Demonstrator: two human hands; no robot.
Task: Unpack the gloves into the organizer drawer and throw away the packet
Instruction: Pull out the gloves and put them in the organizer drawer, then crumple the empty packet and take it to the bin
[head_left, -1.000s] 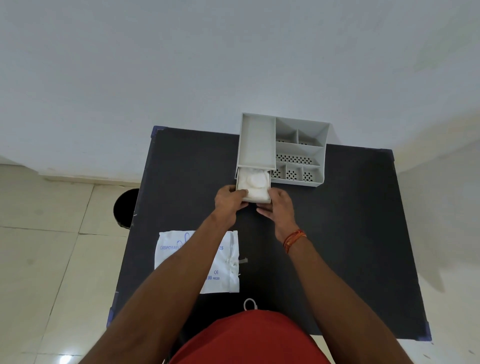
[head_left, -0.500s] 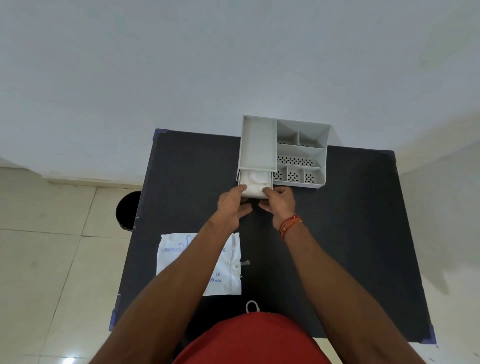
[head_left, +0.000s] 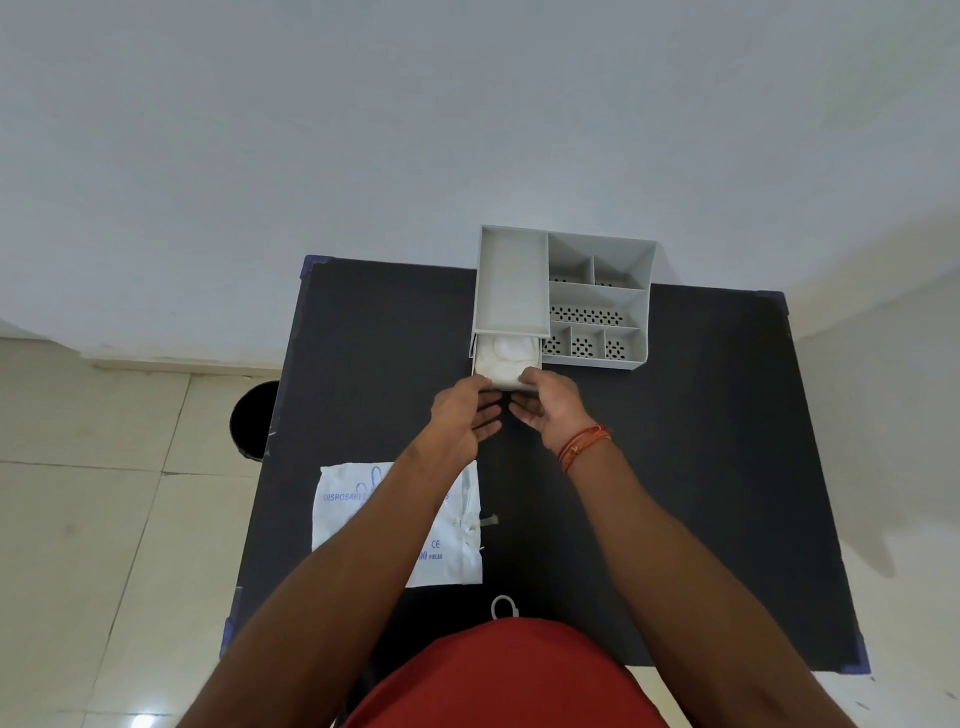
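- Left hand (head_left: 464, 415) and right hand (head_left: 551, 410) each grip a front corner of the partly open drawer (head_left: 506, 382), fingers curled on it.
- White gloves (head_left: 505, 356) lie inside, just beyond the grip.
- Packet (head_left: 457, 525), printed "DISPOSABLE", "CE", "PIECES", lies on the worktop (head_left: 675, 467) nearer the person.

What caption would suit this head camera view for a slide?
Both hands, left hand and right hand, at the glove-filled drawer of the organizer; packet lies nearby.

Left forearm hides packet (head_left: 363, 519) print (mid part); drawer (head_left: 506, 371) mostly under organizer (head_left: 597, 312).
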